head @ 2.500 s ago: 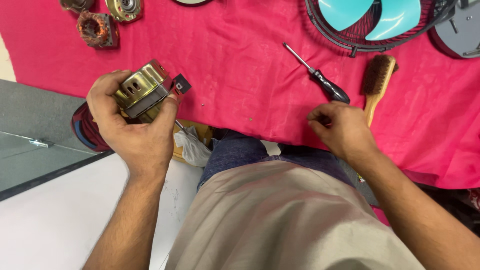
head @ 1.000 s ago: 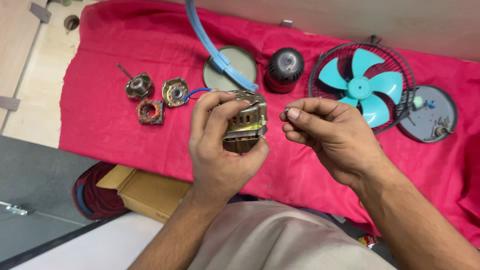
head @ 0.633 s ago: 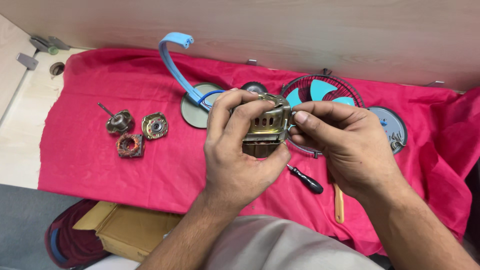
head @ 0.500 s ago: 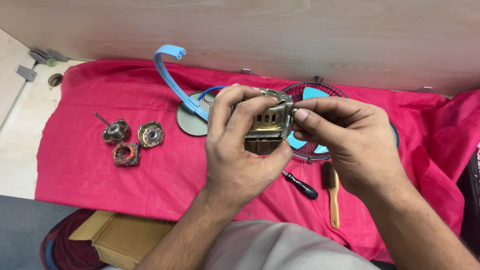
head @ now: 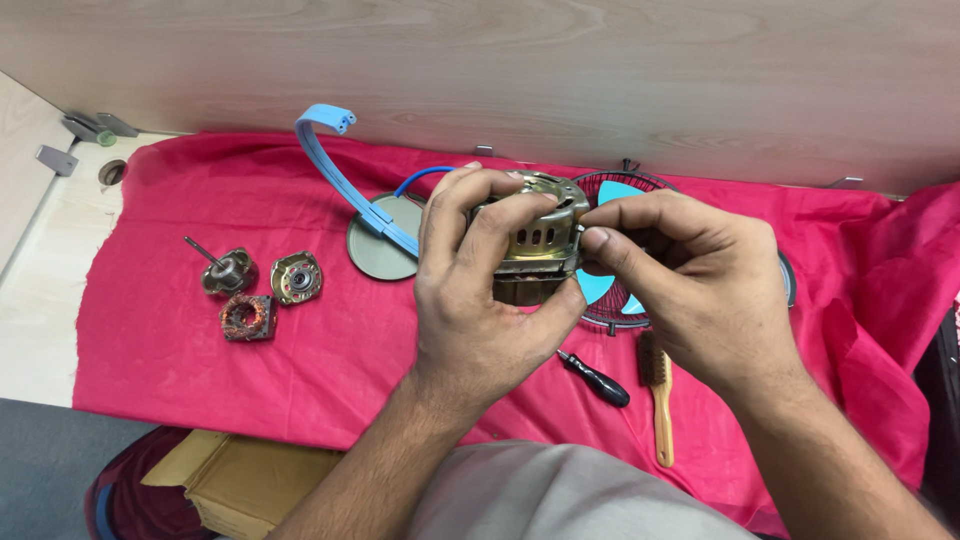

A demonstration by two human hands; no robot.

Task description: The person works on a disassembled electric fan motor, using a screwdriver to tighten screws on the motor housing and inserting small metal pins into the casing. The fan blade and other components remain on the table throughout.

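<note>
Gripping a slotted brass-coloured metal motor housing: both hands.

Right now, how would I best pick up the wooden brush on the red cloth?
Grip the brush by its long bare handle, coming from above. It lies flat on the cloth, bristle head toward the fan, handle toward the person. The screwdriver lies to its left, apart.

A pale wooden desk is being covered by a red cloth, is being backed by a light wood-grain wall panel, and grey floor is being shown below.
</note>
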